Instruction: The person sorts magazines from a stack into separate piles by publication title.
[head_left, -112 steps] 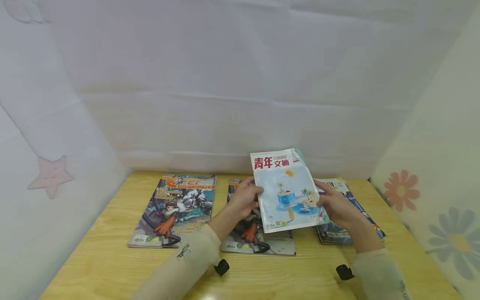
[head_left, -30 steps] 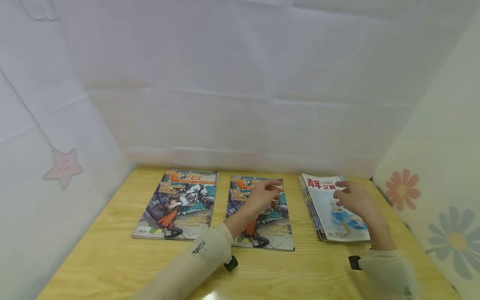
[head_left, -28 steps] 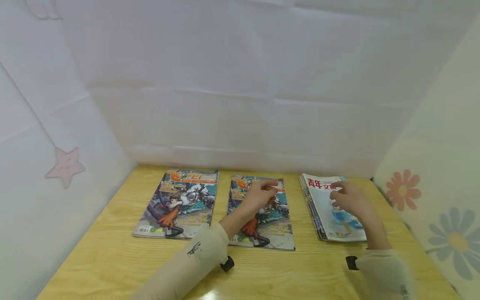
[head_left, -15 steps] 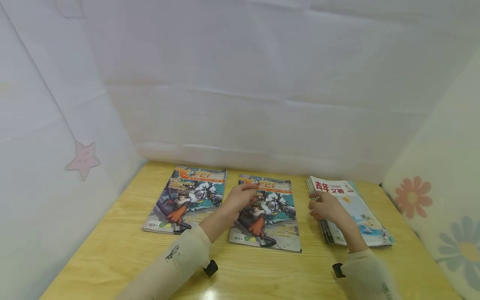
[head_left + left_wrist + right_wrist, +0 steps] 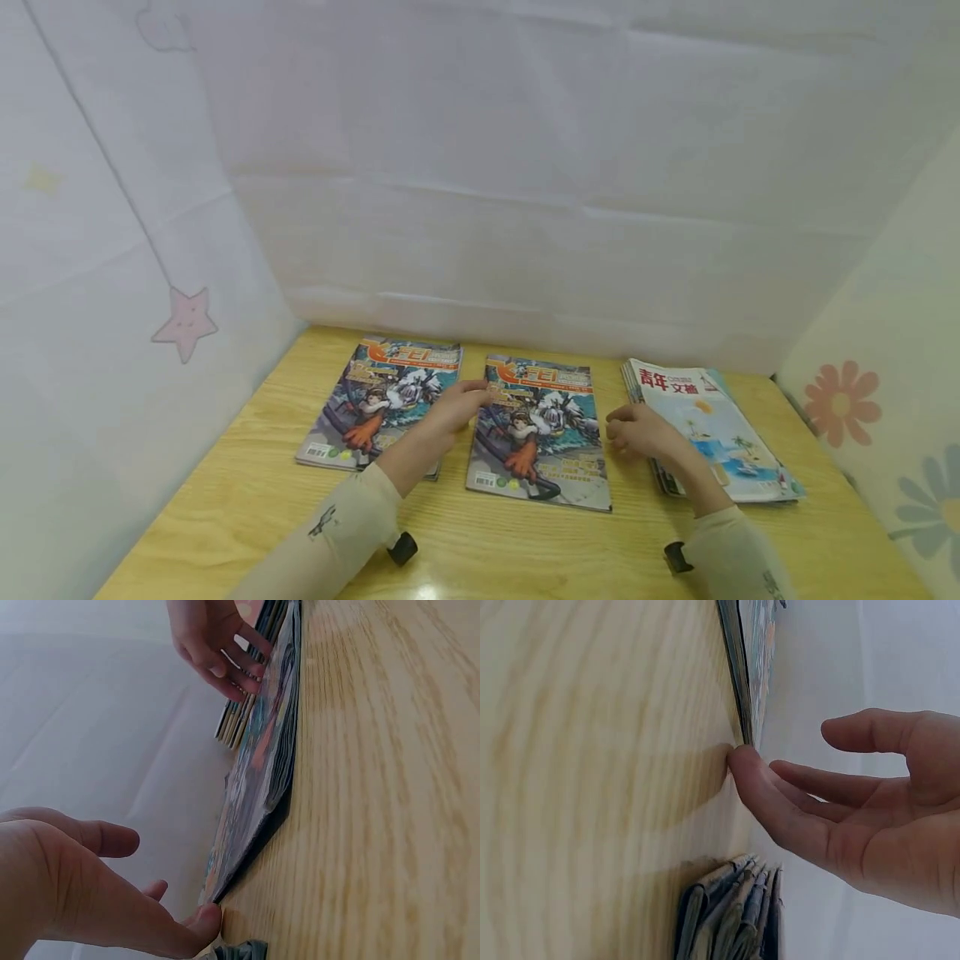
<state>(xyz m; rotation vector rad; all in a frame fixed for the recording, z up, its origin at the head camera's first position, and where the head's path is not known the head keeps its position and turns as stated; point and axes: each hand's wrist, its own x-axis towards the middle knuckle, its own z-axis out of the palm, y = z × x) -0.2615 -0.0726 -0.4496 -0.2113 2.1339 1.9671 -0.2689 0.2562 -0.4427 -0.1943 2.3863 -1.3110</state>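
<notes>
A comic magazine (image 5: 542,433) lies flat in the middle of the wooden table (image 5: 247,500). My left hand (image 5: 467,400) rests at its left edge with relaxed fingers; in the left wrist view the left hand (image 5: 82,892) has its thumb down by the magazine's corner (image 5: 255,817). My right hand (image 5: 621,433) is at the magazine's right edge, and one fingertip (image 5: 741,759) touches the magazine's edge (image 5: 744,675). Neither hand holds anything. A matching comic magazine (image 5: 382,400) lies to the left.
A stack of several magazines (image 5: 712,433) with a pale blue cover on top sits at the right, close behind my right hand. White fabric walls enclose the table on three sides. Bare table runs along the near edge.
The pale blue magazine, held in both hands earlier, now lies on the right stack. Both hands have moved left from there to the sides of the middle comic.
</notes>
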